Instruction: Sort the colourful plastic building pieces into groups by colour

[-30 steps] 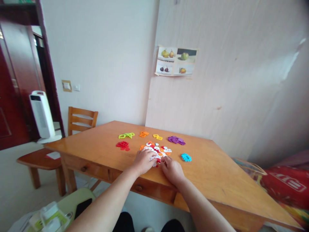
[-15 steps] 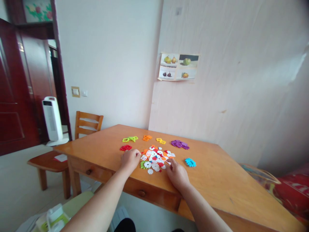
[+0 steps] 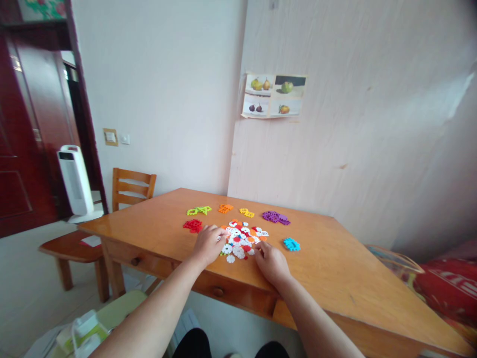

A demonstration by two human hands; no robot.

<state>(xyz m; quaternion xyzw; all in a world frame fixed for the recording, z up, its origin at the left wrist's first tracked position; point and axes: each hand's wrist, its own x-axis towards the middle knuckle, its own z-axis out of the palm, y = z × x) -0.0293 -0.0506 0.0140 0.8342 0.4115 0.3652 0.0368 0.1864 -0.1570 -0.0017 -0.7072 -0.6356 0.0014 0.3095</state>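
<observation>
A mixed pile of small plastic pieces [image 3: 244,238], white, red and orange, lies on the wooden table [image 3: 335,263]. My left hand [image 3: 207,244] rests at the pile's left edge with its fingers curled over some pieces. My right hand [image 3: 273,262] lies at the pile's near right edge, fingers bent down onto the table. Sorted groups lie behind: red [image 3: 193,225], lime green [image 3: 198,211], orange [image 3: 225,208], yellow [image 3: 247,213], purple [image 3: 274,217] and cyan [image 3: 291,244].
A wooden chair [image 3: 128,185] and a low bench [image 3: 70,247] stand left of the table. A white tower heater [image 3: 75,181] is by the dark red door. A fruit poster [image 3: 274,95] hangs on the wall. Red bedding [image 3: 447,288] lies at the right.
The pile was covered by both hands a second ago and shows between them now. My left hand went out to the left, then came back to the pile's edge.
</observation>
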